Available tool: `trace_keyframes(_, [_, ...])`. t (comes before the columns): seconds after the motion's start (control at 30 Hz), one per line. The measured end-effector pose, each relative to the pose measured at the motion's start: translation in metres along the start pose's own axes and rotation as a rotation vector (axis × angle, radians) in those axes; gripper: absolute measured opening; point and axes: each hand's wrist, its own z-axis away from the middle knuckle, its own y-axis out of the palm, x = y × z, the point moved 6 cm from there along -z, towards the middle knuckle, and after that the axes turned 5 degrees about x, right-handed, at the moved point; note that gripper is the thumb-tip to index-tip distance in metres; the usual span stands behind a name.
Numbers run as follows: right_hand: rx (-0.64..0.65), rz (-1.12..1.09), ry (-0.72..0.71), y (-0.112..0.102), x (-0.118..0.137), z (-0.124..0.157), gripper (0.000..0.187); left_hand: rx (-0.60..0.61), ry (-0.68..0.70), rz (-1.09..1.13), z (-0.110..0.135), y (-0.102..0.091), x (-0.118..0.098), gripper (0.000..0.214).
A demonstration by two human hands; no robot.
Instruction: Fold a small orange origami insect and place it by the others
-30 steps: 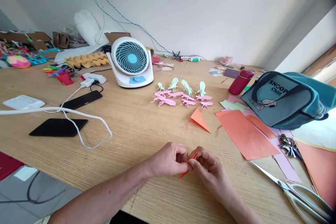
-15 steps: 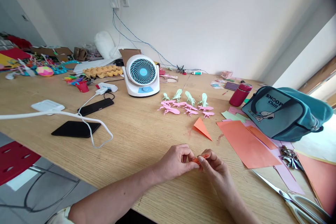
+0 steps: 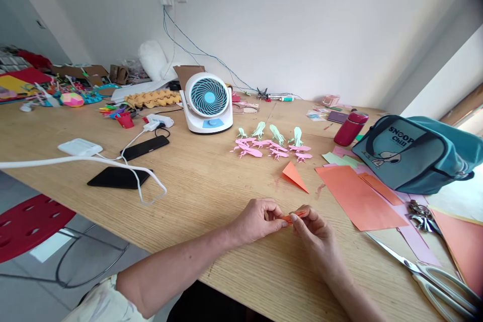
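My left hand [image 3: 260,219] and my right hand [image 3: 315,234] meet just above the wooden table [image 3: 211,186] near its front edge. Both pinch a small folded orange paper piece [image 3: 293,217] between their fingertips. Only a thin strip of the paper shows between the fingers. Beyond the hands lies a folded orange paper triangle [image 3: 295,176]. Further back stand rows of pink and pale green folded paper figures [image 3: 271,143].
Orange paper sheets [image 3: 358,196] and large scissors [image 3: 433,276] lie at the right, beside a teal bag [image 3: 415,153] and a red flask [image 3: 349,128]. A white desk fan [image 3: 208,103] stands mid-table. Two black phones [image 3: 118,177], a white cable [image 3: 75,161] and craft clutter fill the left. A red chair [image 3: 32,224] stands below.
The view has shifted left and pulled back. Both hands kept hold of the orange paper, which has turned from hanging downward to lying flatter between the fingertips.
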Motion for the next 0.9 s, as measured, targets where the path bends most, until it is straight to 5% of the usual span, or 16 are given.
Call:
trace_keyframes(0.33, [0.137, 0.061, 0.086, 0.005, 0.002, 0.006, 0.024, 0.044, -0.037, -0.028, 0.006, -0.001, 0.004, 0.027])
trace_keyframes(0.43, [0.119, 0.025, 0.125, 0.002, 0.001, 0.006, 0.026, 0.267, -0.073, -0.106, 0.001, -0.016, 0.007, 0.024])
trace_keyframes(0.5, [0.064, 0.006, 0.150, -0.002, 0.001, 0.005, 0.026, 0.231, -0.054, -0.234, -0.012, -0.053, 0.010, 0.021])
trace_keyframes(0.6, [0.002, -0.018, 0.203, -0.007, 0.000, 0.003, 0.024, -0.286, -0.162, -0.464, -0.040, -0.156, 0.023, 0.005])
trace_keyframes(0.73, [-0.050, -0.139, 0.267, -0.013, -0.005, -0.001, 0.023, -0.687, -0.282, -0.552, -0.073, -0.272, 0.048, 0.015])
trace_keyframes(0.8, [-0.118, -0.174, 0.290, -0.020, -0.006, -0.005, 0.023, -0.809, -0.329, -0.582, -0.089, -0.309, 0.058, 0.028])
trace_keyframes(0.9, [-0.186, -0.149, 0.324, -0.028, -0.008, -0.010, 0.026, -0.908, -0.340, -0.633, -0.111, -0.339, 0.067, 0.038])
